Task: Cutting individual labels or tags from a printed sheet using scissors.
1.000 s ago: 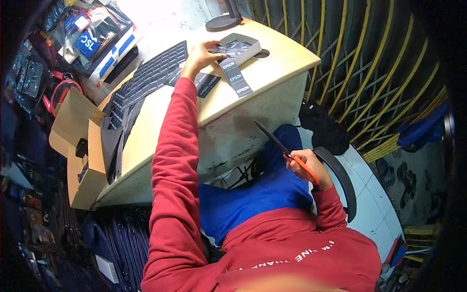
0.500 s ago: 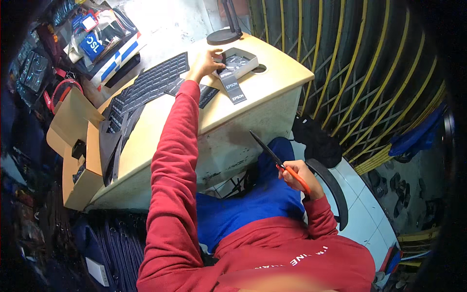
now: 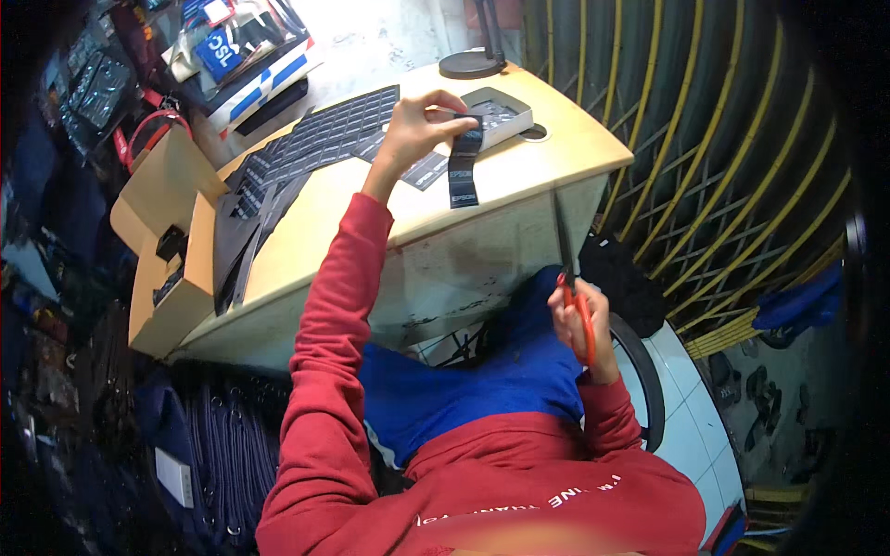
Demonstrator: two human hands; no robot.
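Above the desk, my left hand (image 3: 417, 132) pinches the top of a short black strip of labels (image 3: 462, 176) with pale print. The strip hangs down over the desk's front edge. Just behind it sits an open shallow white box (image 3: 505, 128) with dark pieces inside. My right hand (image 3: 582, 324) grips a pair of scissors (image 3: 565, 250) with orange-red handles, held over my lap to the right. Their dark blades are together and point up toward the desk's front edge. More flat black label pieces (image 3: 425, 170) lie on the desk below my left hand.
Large sheets of black labels (image 3: 324, 134) cover the left side of the desk (image 3: 324, 222). An open cardboard box (image 3: 199, 250) stands at its left end. A black lamp base (image 3: 471, 64) is at the back. A folding metal gate (image 3: 705, 139) runs along the right.
My left hand has lifted the label strip from beside the white box toward me. My right hand has turned the scissors more upright. The whole view has shifted slightly.
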